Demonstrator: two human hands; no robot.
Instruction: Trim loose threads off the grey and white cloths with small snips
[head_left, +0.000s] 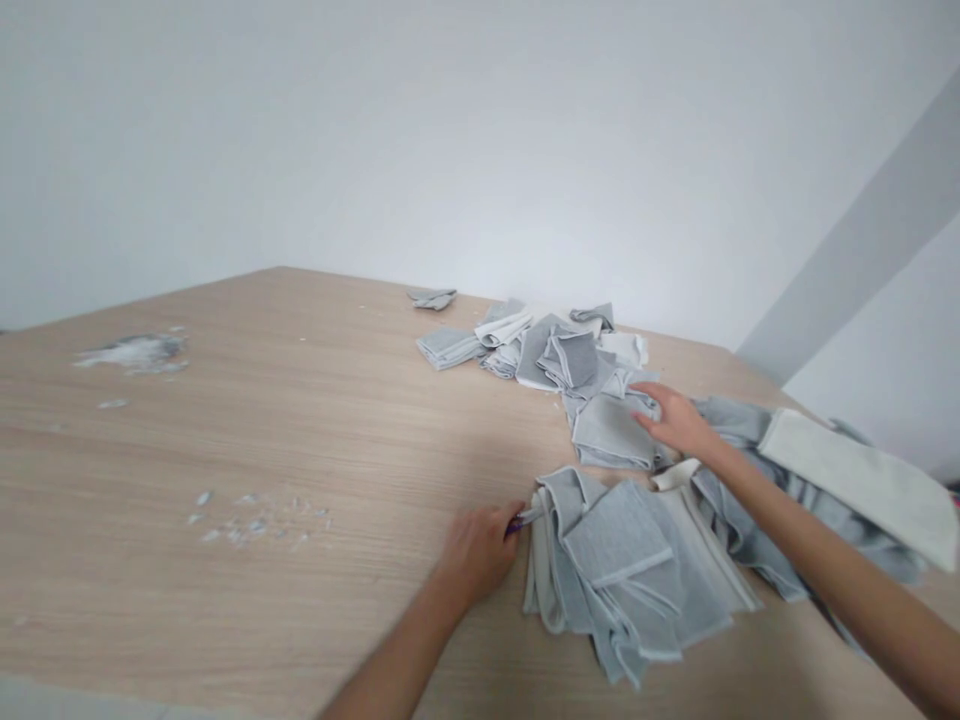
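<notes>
My left hand (480, 550) rests on the wooden table (315, 450), fingers curled around a small purple-tipped object whose tip pokes out at the left edge of a near pile of grey and white cloth pieces (622, 565). My right hand (675, 418) reaches across, fingers stretched flat on a folded grey cloth (611, 435) in the middle of the spread. Both forearms come in from the bottom right.
More folded grey and white cloths (540, 345) lie farther back, one small piece (433, 298) apart near the far edge. A long grey and cream heap (840, 480) sits at right. Lint and scraps (135, 352) mark the table's left. A white wall stands behind.
</notes>
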